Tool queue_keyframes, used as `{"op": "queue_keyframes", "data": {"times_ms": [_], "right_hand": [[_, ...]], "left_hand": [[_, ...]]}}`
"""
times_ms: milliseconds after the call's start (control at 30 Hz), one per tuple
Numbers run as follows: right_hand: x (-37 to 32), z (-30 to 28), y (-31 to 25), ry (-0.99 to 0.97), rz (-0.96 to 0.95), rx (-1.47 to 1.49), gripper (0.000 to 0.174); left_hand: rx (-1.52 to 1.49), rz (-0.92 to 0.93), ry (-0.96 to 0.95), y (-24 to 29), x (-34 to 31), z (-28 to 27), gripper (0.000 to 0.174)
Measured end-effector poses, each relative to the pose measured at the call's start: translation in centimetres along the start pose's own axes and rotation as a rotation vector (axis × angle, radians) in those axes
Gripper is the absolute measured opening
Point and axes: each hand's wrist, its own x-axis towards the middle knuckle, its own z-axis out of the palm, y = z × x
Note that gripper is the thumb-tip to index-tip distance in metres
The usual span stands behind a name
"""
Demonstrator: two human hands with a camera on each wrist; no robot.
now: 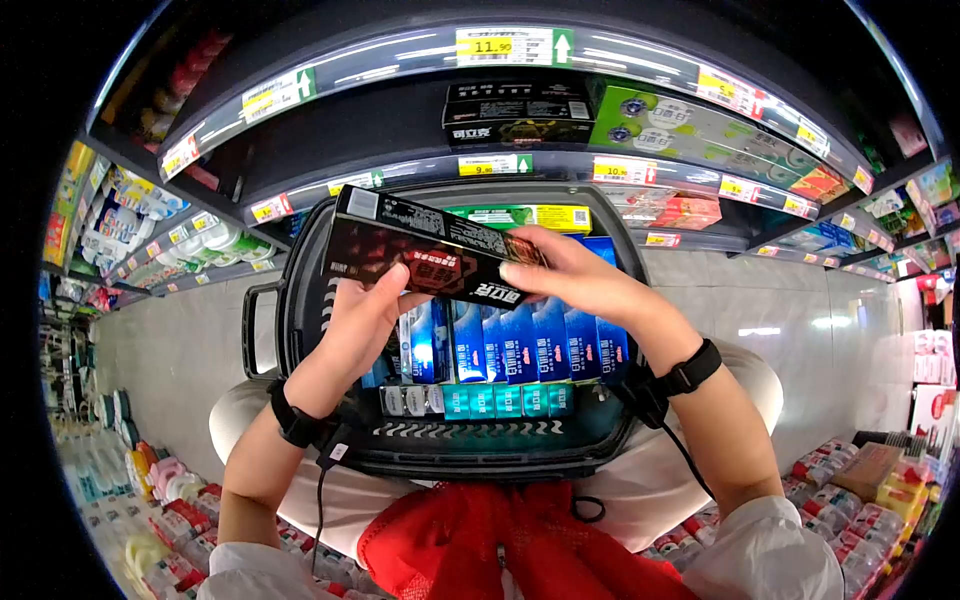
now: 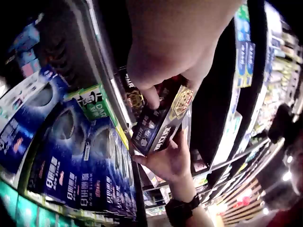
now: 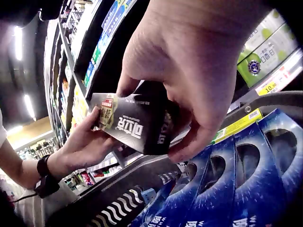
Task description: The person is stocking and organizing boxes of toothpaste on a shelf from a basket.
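A black box with red and white print (image 1: 400, 245) is held tilted above a dark crate (image 1: 300, 400). My left hand (image 1: 365, 320) grips its left part, thumb on the front face. At the other end my right hand (image 1: 575, 275) grips it with thumb and fingers. The left wrist view shows the box (image 2: 161, 123) between the left hand (image 2: 170, 52) and the right hand (image 2: 173, 161). In the right wrist view the box (image 3: 132, 120) lies between the right hand (image 3: 184, 71) and the left hand (image 3: 85, 146). Blue boxes (image 1: 500, 340) stand in the crate.
Teal boxes (image 1: 510, 401) and a green and yellow box (image 1: 540, 217) are also in the crate. Behind it, a shelf holds black boxes (image 1: 515, 112) and green boxes (image 1: 680, 125). Packaged goods (image 1: 190, 520) lie low at the left, others (image 1: 860, 500) at the right.
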Motion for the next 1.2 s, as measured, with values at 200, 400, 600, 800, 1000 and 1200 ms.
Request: {"op": "queue_keyframes", "data": {"times_ms": [200, 400, 600, 800, 1000, 1200], "right_hand": [[0.8, 1.0, 0.7, 0.096, -0.121, 0.088, 0.049], [1.0, 1.9, 0.2, 0.549, -0.255, 0.126, 0.044], [-0.8, 5.0, 0.8, 0.495, -0.561, -1.078, 0.047], [-1.7, 5.5, 1.1, 0.297, -0.765, -1.026, 0.05], [-1.5, 0.8, 1.5, 0.662, -0.483, -0.303, 0.049], [-2.7, 0.2, 1.6, 0.262, -0.076, 0.084, 0.035]], "left_hand": [[-0.173, -0.159, -0.021, 0.8, 0.7, -1.3, 0.047], [-0.066, -0.208, -0.07, 0.7, 0.8, -1.2, 0.054], [-0.294, -0.439, -0.258, -1.5, 0.2, 1.0, 0.051], [-0.122, -0.305, -0.112, -1.7, -0.6, 1.4, 0.058], [0.217, -0.355, -0.419, -1.3, -0.7, 1.3, 0.07], [0.219, -0.52, -0.503, 0.0, -1.1, 1.1, 0.058]]}}
